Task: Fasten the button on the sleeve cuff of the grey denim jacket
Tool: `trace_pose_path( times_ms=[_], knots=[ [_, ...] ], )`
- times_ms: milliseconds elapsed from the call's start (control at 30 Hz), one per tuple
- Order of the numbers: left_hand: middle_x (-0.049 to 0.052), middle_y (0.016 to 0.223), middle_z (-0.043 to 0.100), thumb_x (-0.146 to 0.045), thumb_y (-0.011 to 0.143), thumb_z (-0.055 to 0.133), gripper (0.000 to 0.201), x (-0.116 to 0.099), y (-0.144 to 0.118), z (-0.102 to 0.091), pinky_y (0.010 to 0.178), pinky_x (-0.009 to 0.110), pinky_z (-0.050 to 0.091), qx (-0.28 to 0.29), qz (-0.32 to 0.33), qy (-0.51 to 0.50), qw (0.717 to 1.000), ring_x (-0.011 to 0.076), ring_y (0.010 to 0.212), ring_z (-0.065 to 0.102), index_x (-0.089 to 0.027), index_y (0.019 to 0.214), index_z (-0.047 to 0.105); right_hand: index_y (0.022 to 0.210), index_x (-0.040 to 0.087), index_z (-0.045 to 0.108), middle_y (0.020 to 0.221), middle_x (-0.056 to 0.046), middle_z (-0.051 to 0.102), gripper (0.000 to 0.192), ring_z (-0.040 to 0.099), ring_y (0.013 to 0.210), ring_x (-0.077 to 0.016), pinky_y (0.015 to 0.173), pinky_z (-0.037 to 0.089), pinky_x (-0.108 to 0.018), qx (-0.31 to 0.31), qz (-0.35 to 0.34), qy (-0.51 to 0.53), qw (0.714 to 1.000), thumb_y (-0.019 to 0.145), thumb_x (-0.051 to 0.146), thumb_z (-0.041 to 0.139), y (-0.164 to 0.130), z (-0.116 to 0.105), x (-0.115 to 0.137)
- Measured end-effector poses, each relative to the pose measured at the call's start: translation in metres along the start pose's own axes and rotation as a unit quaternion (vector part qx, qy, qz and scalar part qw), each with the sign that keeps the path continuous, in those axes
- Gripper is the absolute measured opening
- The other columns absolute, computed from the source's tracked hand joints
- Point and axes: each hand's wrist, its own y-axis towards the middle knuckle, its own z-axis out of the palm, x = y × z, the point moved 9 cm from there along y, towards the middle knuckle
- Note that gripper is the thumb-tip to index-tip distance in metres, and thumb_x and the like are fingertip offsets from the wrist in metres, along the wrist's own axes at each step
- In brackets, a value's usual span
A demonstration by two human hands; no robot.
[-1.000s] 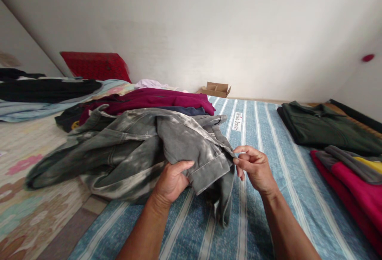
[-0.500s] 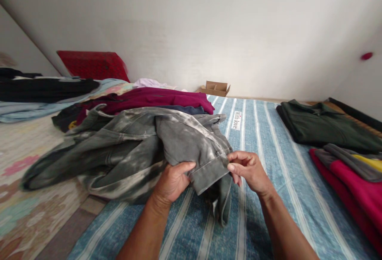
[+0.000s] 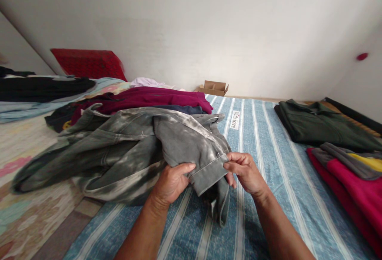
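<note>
"So, how far along is it?"
"Grey garment (image 3: 125, 144), loose and unfolded left of centre: I'd judge it unfinished. Folded at right: the dark green garment (image 3: 322, 123) and pink clothes (image 3: 349, 176)."
"And the hands?"
"Left hand (image 3: 171, 182): thumb pressed over the cuff (image 3: 209, 174), fingers hidden beneath. Right hand (image 3: 243, 172): thumb and fingertips pinching the cuff's right edge."
"Room?"
"Striped cloth (image 3: 277, 164) stretches from the right hand to the folded clothes. Leftward, the garment overlaps floral fabric (image 3: 32, 212); maroon clothing (image 3: 155, 97) lies just behind."
</note>
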Motion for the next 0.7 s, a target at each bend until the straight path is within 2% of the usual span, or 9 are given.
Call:
trace_pose_path(
  times_ms=[367,700],
  knots=[
    [0.005,0.089,0.073,-0.009,0.059,0.068,0.049,-0.0030,-0.0010,0.0045,0.090,0.044,0.048,0.012,0.002,-0.013,1.000,0.0299,0.099,0.062,-0.015,0.108,0.065,0.067,0.013,0.063,0.044,-0.001,0.061,0.010,0.046,0.029,-0.0093,0.031,0.035,-0.017,0.021,-0.012,0.094,0.995,0.070,0.021,0.060,0.0014,0.0046,0.0001],
    [0.006,0.089,0.073,-0.010,0.059,0.068,0.050,-0.0036,-0.0019,0.0053,0.091,0.044,0.046,0.018,0.003,-0.012,1.000,0.0315,0.101,0.061,-0.016,0.108,0.065,0.070,0.013,0.065,0.045,-0.002,0.062,0.009,0.048,0.029,-0.0097,0.031,0.036,-0.017,0.031,-0.023,0.118,0.992,0.070,0.021,0.061,-0.0001,0.0040,0.0013]
  ],
)
